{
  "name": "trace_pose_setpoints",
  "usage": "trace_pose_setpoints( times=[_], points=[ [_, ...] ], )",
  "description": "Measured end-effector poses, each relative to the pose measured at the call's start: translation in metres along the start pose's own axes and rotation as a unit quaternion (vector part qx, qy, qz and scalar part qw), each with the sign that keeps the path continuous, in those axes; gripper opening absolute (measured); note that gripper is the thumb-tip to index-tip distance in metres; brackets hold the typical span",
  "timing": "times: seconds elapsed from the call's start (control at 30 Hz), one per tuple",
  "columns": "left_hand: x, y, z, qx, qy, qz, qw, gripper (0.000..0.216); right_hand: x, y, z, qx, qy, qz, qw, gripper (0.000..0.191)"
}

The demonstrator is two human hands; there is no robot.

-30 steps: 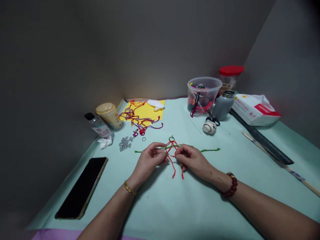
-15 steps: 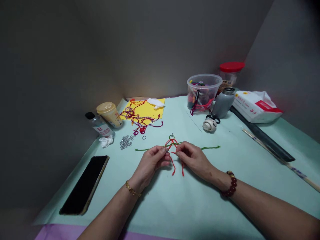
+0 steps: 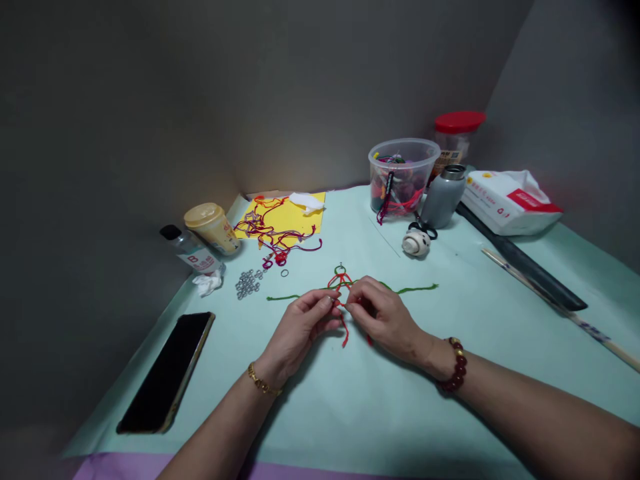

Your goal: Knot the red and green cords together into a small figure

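Red cord: at mid-table (image 3: 320, 417), between the left and right edges; red cord (image 3: 345, 337) hangs by its upper strands below a small green loop (image 3: 340, 271), one loose tail pointing to the near edge.
Green cord: green cord (image 3: 420, 289) lies crosswise through the red strands, ends toward the left and right edges.
Left fingers: left hand (image 3: 303, 323) has thumb and forefinger pinched together, no visible gap, on a bit of red cord.
Right fingers: right hand (image 3: 385, 319) has thumb and forefinger closed on the red too, tips just beside the left ones; exact grip partly hidden.
Good handling: small, even pulls look best; a hard tug on one side would probably skew the strands. Pinching near the crossing should give more control than gripping the tails.
Watch for: red strands look alike and could twist; green could get caught under a fingertip.
Metal rings: pile of rings (image 3: 247, 285) toward the left edge, clear of the cord.
Scissors: scissors (image 3: 430, 233) toward the far right corner, well apart from the hands.
Phone: phone (image 3: 167, 373) by the near left corner.
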State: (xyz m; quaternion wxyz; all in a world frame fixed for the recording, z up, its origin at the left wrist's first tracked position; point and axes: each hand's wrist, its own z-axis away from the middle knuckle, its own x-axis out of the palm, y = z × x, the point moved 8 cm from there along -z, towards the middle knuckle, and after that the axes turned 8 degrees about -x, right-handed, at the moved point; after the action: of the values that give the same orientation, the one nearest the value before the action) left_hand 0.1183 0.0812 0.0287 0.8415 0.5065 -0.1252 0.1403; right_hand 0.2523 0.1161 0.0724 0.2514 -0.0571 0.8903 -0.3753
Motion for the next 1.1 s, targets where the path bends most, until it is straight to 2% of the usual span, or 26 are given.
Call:
trace_pose_setpoints(
  times=[0.43,0.9,1.1],
  points=[
    [0.004,-0.005,-0.003,-0.013,-0.025,0.014,0.999,0.023,0.008,-0.006,0.004,-0.060,-0.016,0.036,0.997,0.012],
    [0.007,-0.007,-0.003,-0.015,-0.048,0.023,0.998,0.022,0.007,-0.007,0.006,-0.070,0.003,0.062,0.996,0.014],
    [0.008,-0.007,-0.003,-0.014,-0.054,0.018,0.998,0.024,0.008,-0.015,0.007,-0.108,-0.001,0.081,0.991,0.014]
  ],
)
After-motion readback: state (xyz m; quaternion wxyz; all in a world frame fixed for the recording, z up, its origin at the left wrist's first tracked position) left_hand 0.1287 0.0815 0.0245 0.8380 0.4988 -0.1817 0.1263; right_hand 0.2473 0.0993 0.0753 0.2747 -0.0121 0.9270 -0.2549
